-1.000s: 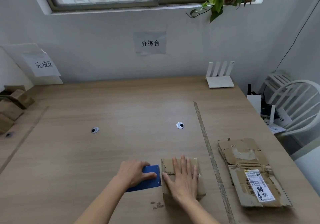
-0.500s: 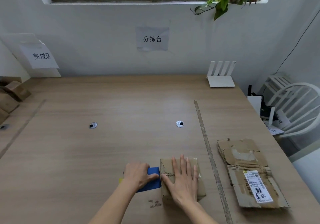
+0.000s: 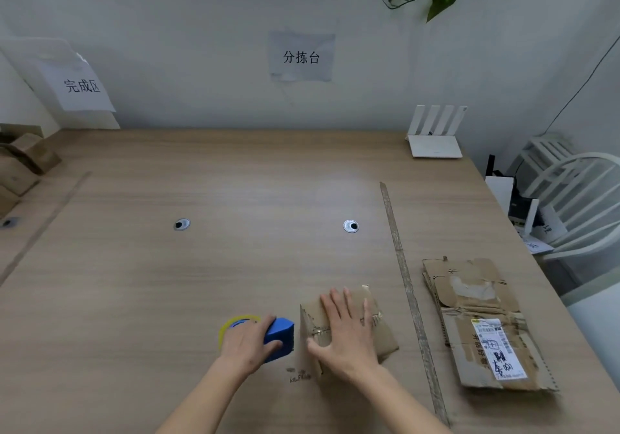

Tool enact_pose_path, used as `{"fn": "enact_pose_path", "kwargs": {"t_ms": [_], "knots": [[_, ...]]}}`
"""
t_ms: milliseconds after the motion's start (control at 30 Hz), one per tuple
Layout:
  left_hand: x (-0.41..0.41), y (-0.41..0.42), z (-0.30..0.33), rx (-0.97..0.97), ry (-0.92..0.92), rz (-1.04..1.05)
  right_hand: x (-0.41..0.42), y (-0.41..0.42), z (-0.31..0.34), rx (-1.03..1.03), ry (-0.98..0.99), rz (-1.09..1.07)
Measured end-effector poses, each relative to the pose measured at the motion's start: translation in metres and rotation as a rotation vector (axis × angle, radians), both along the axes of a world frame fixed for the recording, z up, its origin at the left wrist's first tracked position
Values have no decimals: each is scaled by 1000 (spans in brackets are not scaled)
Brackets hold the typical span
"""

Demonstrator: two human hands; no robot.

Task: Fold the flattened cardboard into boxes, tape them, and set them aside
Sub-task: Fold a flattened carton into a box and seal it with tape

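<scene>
1. At the near edge of the wooden table [image 3: 235,265], the right hand [image 3: 349,336] lies flat on a small brown cardboard box [image 3: 382,329], fingers straight and a little spread, thumb on the box's left side.
2. The box has worn, creased faces and a rough seam across its top.
3. Just left of the box, the left hand [image 3: 246,344] grips a blue tape dispenser [image 3: 280,334], fingers curled around its blocky body; a round yellowish tape roll [image 3: 231,324] shows behind the knuckles.
4. To the right, beyond a long strip of tape [image 3: 407,286] stuck on the table, lies a stack of flattened cardboard [image 3: 469,302], torn and wrinkled, with a white printed label [image 3: 498,348].
5. At the far left edge stand some folded boxes [image 3: 23,165].
6. The table surface is smooth, with a fine wood grain and two round metal grommets [image 3: 351,226].
</scene>
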State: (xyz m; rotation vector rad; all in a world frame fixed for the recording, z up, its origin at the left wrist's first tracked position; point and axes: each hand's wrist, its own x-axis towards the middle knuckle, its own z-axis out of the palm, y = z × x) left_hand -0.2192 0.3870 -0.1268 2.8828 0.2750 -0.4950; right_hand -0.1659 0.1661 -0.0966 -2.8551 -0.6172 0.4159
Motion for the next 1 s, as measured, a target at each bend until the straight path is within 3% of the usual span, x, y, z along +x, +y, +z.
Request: {"fn": "enact_pose_path", "kwargs": {"t_ms": [133, 200, 267, 367, 467, 633, 767, 900, 1000], "knots": [[-20, 7, -27, -37, 12, 60, 18, -36, 8, 18, 35, 392], [-29, 8, -41, -34, 43, 75, 20, -57, 12, -1, -44, 459], [-37, 7, -52, -45, 72, 79, 13, -75, 14, -2, -148, 363], [-46, 3, -63, -46, 71, 67, -8, -100, 18, 2, -232, 21], [-50, 0, -69, -24, 64, 58, -21, -118, 15, -20, -170, -116], [-38, -14, -49, 12, 26, 30, -11, -124, 5, 163, 78, -61], [-17, -51, -9, -268, -303, -60, 7, -120, 5, 300, 197, 18], [3, -95, 12, -453, -295, -191, 15, -114, 3, 353, 206, 92], [8, -108, 12, -421, -325, -151, 18, -113, 4, 323, 212, 105]]}}
